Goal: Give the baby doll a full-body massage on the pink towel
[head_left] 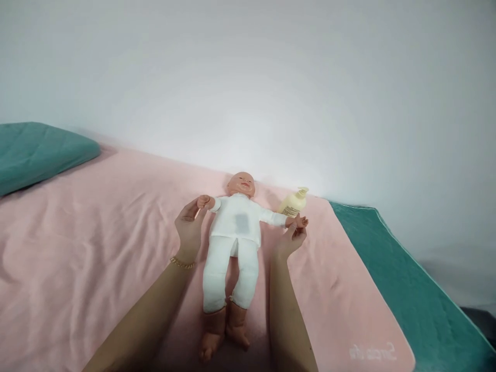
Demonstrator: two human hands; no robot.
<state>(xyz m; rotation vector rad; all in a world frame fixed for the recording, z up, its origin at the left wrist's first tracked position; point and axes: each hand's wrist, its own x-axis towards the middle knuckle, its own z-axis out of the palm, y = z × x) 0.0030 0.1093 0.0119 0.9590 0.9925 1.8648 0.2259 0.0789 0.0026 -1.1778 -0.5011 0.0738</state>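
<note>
A baby doll with a white cloth body lies on its back on a pink blanket, head toward the wall and feet toward me. A dark grey rectangle shows on its chest. On the left, my left hand, with a beaded bracelet at the wrist, is closed on one of the doll's hands. Over on the right, my right hand grips the doll's other hand between thumb and fingers. Both doll arms are stretched out sideways.
A pale yellow pump bottle rests beside the doll's arm on the right, near the wall. At the far left lies a green pillow. Green fabric extends past the blanket's right edge.
</note>
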